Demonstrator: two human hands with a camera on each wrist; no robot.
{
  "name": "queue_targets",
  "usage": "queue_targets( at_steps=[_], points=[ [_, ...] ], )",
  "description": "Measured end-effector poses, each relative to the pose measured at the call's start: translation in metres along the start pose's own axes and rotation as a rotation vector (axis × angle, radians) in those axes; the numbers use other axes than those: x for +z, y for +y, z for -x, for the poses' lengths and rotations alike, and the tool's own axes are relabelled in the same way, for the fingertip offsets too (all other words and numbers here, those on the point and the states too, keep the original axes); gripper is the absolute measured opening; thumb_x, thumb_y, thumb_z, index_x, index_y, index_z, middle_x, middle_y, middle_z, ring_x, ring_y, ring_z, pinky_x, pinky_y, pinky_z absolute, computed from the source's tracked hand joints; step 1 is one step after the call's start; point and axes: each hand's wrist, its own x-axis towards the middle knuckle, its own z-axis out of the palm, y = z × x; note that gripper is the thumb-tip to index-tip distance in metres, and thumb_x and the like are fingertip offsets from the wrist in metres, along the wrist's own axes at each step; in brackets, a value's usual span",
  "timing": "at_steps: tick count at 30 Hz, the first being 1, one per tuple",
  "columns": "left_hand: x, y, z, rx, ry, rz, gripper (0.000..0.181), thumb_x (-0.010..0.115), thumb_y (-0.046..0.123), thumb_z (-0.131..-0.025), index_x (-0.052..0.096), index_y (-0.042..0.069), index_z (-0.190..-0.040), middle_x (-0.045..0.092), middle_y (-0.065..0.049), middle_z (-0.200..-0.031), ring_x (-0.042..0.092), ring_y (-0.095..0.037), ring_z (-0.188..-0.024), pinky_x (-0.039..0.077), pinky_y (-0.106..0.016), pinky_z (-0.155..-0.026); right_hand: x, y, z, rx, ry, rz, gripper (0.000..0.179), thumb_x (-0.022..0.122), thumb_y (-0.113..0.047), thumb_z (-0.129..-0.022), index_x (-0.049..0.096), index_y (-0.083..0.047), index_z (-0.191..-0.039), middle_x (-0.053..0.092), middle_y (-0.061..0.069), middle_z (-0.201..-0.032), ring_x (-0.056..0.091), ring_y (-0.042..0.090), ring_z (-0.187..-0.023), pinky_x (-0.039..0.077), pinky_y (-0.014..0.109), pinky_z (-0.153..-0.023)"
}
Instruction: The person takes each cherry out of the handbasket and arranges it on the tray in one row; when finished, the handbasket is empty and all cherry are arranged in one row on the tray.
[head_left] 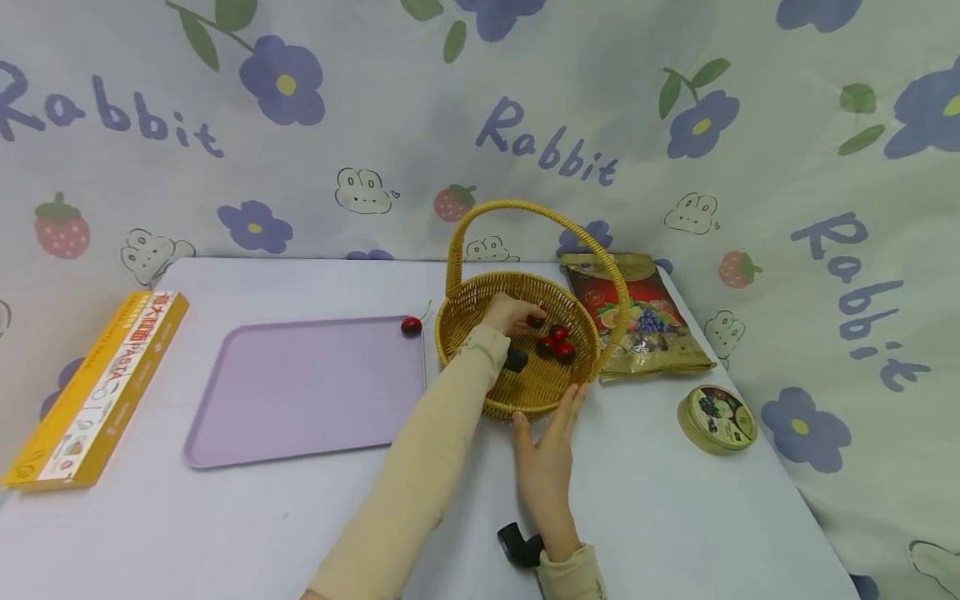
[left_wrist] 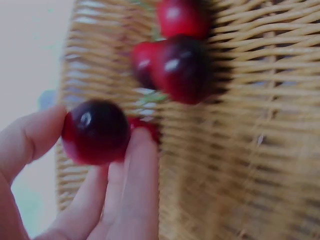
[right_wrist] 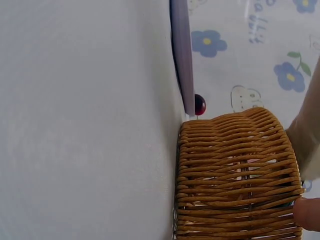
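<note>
A yellow wicker basket with a tall arched handle stands on the table. My left hand is inside it and pinches a dark red cherry between thumb and fingers. Several more cherries lie in the basket, to the right of that hand in the head view; another is partly hidden behind the fingers in the left wrist view. My right hand rests its fingertips against the basket's near side. In the right wrist view, one of its digits touches the rim of the woven wall.
A lilac tray lies left of the basket, with a stemmed cherry at its far right corner. Farther left is a yellow pasta box. A gold snack bag and a round tin sit on the right.
</note>
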Motion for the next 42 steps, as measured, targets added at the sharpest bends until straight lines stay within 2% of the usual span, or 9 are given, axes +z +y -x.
queue_targets(
  at_steps=[3,9,13,16,20,27,31,36,42],
  points=[
    [-0.011,0.009,0.014,0.032,-0.149,0.090,0.075,0.070,0.004,-0.087,0.028,-0.006,-0.148,0.049,-0.025,-0.139,0.055,-0.035,-0.125,0.052,-0.039,-0.104,-0.004,0.000,-0.003,-0.004,0.002,-0.002,0.089,0.060,-0.028,-0.097,-0.004,-0.008,-0.156,-0.017,0.002,-0.163,0.051,0.041,-0.123,0.055,0.047,-0.082],
    [-0.043,0.011,0.031,0.143,-0.361,0.069,0.040,0.062,0.006,-0.094,0.055,-0.008,-0.131,0.053,-0.021,-0.140,0.052,-0.032,-0.130,0.047,-0.037,-0.109,-0.004,0.000,-0.002,-0.001,-0.010,-0.013,0.089,0.059,-0.029,-0.097,-0.006,-0.008,-0.156,-0.019,0.002,-0.162,0.012,0.038,-0.148,0.034,0.060,-0.113],
    [-0.085,0.011,0.044,0.197,-0.454,0.100,0.039,0.055,0.001,-0.097,0.050,-0.011,-0.133,0.049,-0.023,-0.143,0.061,-0.024,-0.119,0.047,-0.035,-0.109,-0.002,-0.001,0.001,0.008,-0.030,-0.018,0.090,0.058,-0.030,-0.098,-0.007,-0.009,-0.155,-0.020,0.003,-0.162,0.011,0.039,-0.148,0.035,0.059,-0.112],
    [-0.126,0.009,0.049,0.237,-0.446,0.132,0.042,0.051,-0.001,-0.097,0.044,-0.014,-0.137,0.045,-0.027,-0.144,0.064,-0.015,-0.106,0.045,-0.035,-0.111,-0.003,0.000,0.002,0.014,-0.043,-0.015,0.090,0.056,-0.031,-0.099,-0.010,-0.009,-0.155,-0.022,0.001,-0.161,0.021,0.041,-0.145,0.053,0.052,-0.089],
    [-0.177,0.001,0.051,0.284,-0.380,0.150,0.044,0.045,-0.002,-0.099,0.038,-0.014,-0.141,0.039,-0.030,-0.148,0.064,-0.009,-0.100,0.043,-0.034,-0.113,-0.005,0.001,0.002,0.005,-0.042,0.009,0.089,0.054,-0.032,-0.100,-0.011,-0.009,-0.155,-0.024,0.001,-0.160,0.020,0.043,-0.145,0.050,0.040,-0.060],
    [-0.236,-0.031,0.056,0.255,-0.226,0.268,0.047,0.042,-0.004,-0.101,0.031,-0.012,-0.146,0.027,-0.025,-0.156,0.064,-0.004,-0.092,0.043,-0.028,-0.111,-0.003,0.001,0.002,-0.026,-0.041,-0.003,0.090,0.054,-0.036,-0.099,-0.010,-0.006,-0.154,-0.022,0.008,-0.161,0.000,0.039,-0.149,0.042,0.061,-0.104],
    [-0.242,-0.048,0.053,0.193,-0.065,0.313,0.047,0.046,-0.004,-0.099,0.034,-0.011,-0.144,0.033,-0.023,-0.154,0.064,-0.007,-0.095,0.041,-0.031,-0.113,-0.003,0.002,0.002,-0.022,-0.036,-0.008,0.091,0.055,-0.037,-0.099,-0.010,-0.007,-0.154,-0.023,0.005,-0.161,-0.003,0.036,-0.150,0.028,0.063,-0.115],
    [-0.229,-0.070,0.042,0.097,0.205,0.287,0.046,0.058,0.001,-0.093,0.050,-0.006,-0.137,0.049,-0.020,-0.144,0.059,-0.019,-0.120,0.048,-0.027,-0.106,-0.003,0.002,0.002,-0.031,-0.020,-0.006,0.091,0.056,-0.036,-0.098,-0.009,-0.006,-0.155,-0.021,0.007,-0.162,-0.002,0.038,-0.150,0.032,0.065,-0.111],
    [-0.212,-0.082,0.032,0.128,0.465,0.149,0.036,0.065,0.007,-0.085,0.068,0.001,-0.121,0.066,-0.017,-0.125,0.065,-0.022,-0.110,0.056,-0.024,-0.093,-0.001,0.003,0.002,-0.032,-0.028,0.002,0.092,0.056,-0.038,-0.098,-0.009,-0.006,-0.155,-0.021,0.009,-0.162,0.000,0.039,-0.149,0.041,0.063,-0.105]
  ],
)
